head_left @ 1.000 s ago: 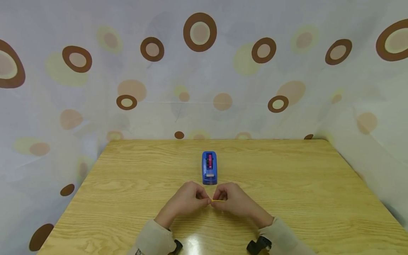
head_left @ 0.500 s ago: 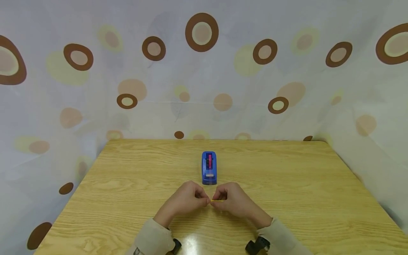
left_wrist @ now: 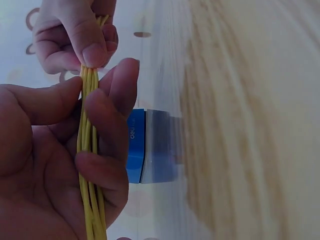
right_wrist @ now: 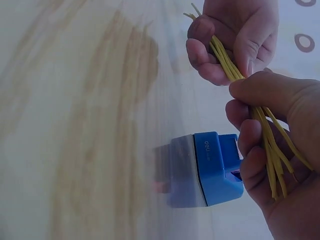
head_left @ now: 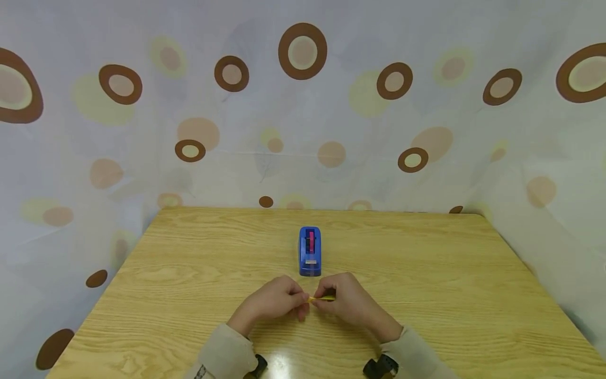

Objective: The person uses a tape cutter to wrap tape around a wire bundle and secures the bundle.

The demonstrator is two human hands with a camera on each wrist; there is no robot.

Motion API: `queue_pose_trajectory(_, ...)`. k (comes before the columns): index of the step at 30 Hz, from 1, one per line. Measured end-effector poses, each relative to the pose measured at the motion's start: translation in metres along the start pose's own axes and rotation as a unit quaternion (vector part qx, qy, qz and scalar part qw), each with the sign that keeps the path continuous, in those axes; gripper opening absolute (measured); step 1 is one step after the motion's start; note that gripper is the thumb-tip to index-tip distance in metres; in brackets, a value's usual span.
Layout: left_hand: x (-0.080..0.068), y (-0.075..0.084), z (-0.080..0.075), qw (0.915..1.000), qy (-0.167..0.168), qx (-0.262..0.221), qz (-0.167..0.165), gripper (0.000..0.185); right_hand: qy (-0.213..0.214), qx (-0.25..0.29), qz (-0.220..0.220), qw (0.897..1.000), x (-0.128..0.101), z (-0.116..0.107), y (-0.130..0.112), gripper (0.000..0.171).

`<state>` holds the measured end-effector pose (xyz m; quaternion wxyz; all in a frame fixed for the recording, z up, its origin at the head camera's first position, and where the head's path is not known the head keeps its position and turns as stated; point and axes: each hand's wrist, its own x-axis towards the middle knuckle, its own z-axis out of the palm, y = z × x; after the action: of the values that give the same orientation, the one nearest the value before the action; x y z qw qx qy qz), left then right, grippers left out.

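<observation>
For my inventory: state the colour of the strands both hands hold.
Yellow strands, clearest in the left wrist view.

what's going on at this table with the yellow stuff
A person sits at a wooden table holding a small bundle of thin yellow strands between both hands. The left hand and the right hand each grip one end of the bundle, close together just above the tabletop. A blue tape dispenser stands on the table just beyond the hands, untouched.
</observation>
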<state>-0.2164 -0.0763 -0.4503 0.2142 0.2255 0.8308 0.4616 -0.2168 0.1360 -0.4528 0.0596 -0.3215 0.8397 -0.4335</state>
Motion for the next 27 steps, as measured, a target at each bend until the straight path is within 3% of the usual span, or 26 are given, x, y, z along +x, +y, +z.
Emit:
queue_pose_trajectory(6,0.002,0.0,0.002,0.9999,-0.007,-0.014,-0.003,0.039,0.012,-0.013,-0.008,1.0,-0.001,0.002,-0.001,0.015)
queue_pose_trajectory(14,0.002,0.003,0.002,0.9993,0.023,0.022,0.02,0.033,0.01,-0.012,0.018,1.0,0.0,0.002,0.002,0.012)
queue_pose_trajectory(27,0.002,0.003,0.004,0.9947,0.074,0.066,0.027,0.018,-0.042,0.061,0.074,0.995,0.001,-0.007,0.014,0.005)
